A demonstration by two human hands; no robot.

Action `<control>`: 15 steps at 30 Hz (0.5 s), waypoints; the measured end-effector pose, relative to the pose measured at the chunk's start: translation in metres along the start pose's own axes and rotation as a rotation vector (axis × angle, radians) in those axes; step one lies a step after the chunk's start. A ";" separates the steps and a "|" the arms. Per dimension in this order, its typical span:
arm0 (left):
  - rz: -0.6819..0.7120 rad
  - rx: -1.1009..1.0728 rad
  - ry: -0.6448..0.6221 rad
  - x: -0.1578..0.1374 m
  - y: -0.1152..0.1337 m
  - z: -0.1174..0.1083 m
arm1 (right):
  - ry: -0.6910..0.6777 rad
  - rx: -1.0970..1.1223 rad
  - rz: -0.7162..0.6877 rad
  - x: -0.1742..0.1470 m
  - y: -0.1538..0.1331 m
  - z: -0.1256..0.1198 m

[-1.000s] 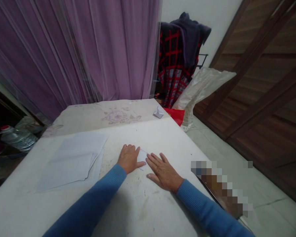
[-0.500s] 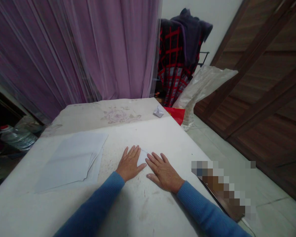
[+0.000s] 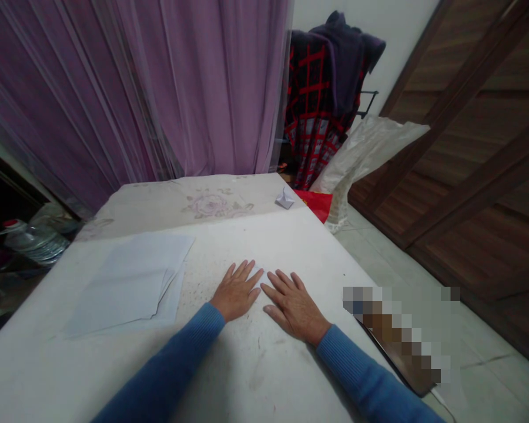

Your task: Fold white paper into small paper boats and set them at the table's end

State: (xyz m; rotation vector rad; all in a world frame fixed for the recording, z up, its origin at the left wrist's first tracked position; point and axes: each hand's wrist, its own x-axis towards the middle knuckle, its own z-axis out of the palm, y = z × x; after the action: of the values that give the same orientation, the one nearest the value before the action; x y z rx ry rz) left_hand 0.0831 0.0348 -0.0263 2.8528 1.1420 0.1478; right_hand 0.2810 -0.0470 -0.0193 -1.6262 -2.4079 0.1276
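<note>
A small piece of white paper point(image 3: 260, 274) lies flat on the white table point(image 3: 247, 388), mostly covered by my hands. My left hand point(image 3: 237, 291) rests palm down on it with the fingers spread. Just to the right, my right hand point(image 3: 296, 306) is also palm down, its fingers apart and the tips by the paper's right edge. Neither hand grips anything. A folded white paper piece point(image 3: 284, 198) stands near the far right corner of the table.
Loose white sheets point(image 3: 123, 288) lie in a stack on the left. A dark flat device with a blurred-out surface point(image 3: 405, 364) sits at the right edge, a cable at its end. Beyond are a purple curtain point(image 3: 211, 88), a large water bottle point(image 3: 35, 241) and a red bag point(image 3: 317, 204).
My left hand's fingers have spread over more of the small paper, so less of it shows. My right hand stays nearly in place.
</note>
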 end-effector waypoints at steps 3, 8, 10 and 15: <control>0.006 0.014 0.065 -0.007 0.001 0.005 | 0.006 0.035 0.019 0.000 0.002 0.001; 0.023 0.020 0.064 -0.022 0.005 0.011 | 0.015 0.083 0.047 0.000 0.001 -0.002; 0.030 0.015 0.047 -0.027 0.008 0.010 | 0.016 0.091 0.052 0.001 0.000 -0.003; 0.040 -0.013 0.004 -0.040 0.014 0.008 | 0.015 0.091 0.055 0.000 -0.001 -0.005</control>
State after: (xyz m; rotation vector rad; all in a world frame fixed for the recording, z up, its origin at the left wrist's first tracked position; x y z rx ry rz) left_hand 0.0647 -0.0036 -0.0350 2.8658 1.0814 0.1627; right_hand 0.2808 -0.0475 -0.0144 -1.6474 -2.3120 0.2300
